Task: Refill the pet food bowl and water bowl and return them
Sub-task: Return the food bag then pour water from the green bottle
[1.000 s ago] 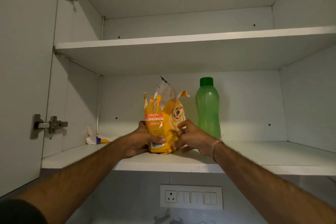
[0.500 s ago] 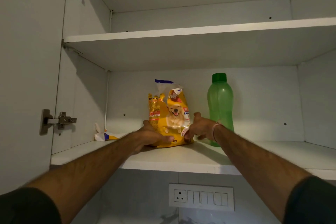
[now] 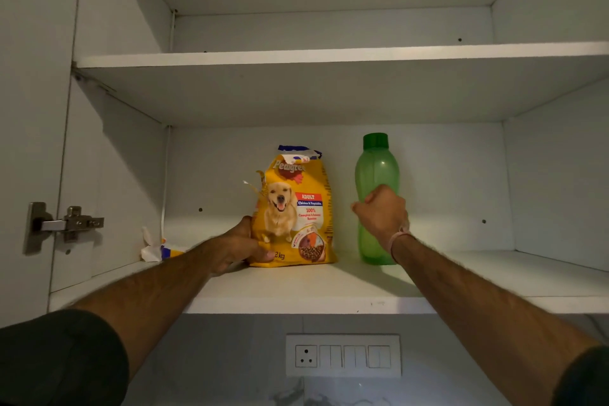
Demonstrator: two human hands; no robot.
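Note:
A yellow dog food bag (image 3: 296, 208) stands upright on the lower cabinet shelf (image 3: 296, 293), its torn top folded over. My left hand (image 3: 237, 247) holds the bag's lower left corner, thumb across the front. To the bag's right stands a green water bottle (image 3: 377, 168) with a green cap. My right hand (image 3: 382, 211) is in front of the bottle's middle with fingers curled; whether it touches the bottle is unclear. No bowls are in view.
A crumpled white and blue wrapper (image 3: 158, 249) lies at the shelf's back left. The cabinet door (image 3: 29, 109) is swung open on the left with a metal hinge (image 3: 66, 224). An upper shelf (image 3: 329, 56) sits above. A switch panel (image 3: 342, 355) is on the wall below.
The bag has been pushed back and turned to face forward. My right hand has left the bag and moved right to the green bottle. My left hand stays on the bag.

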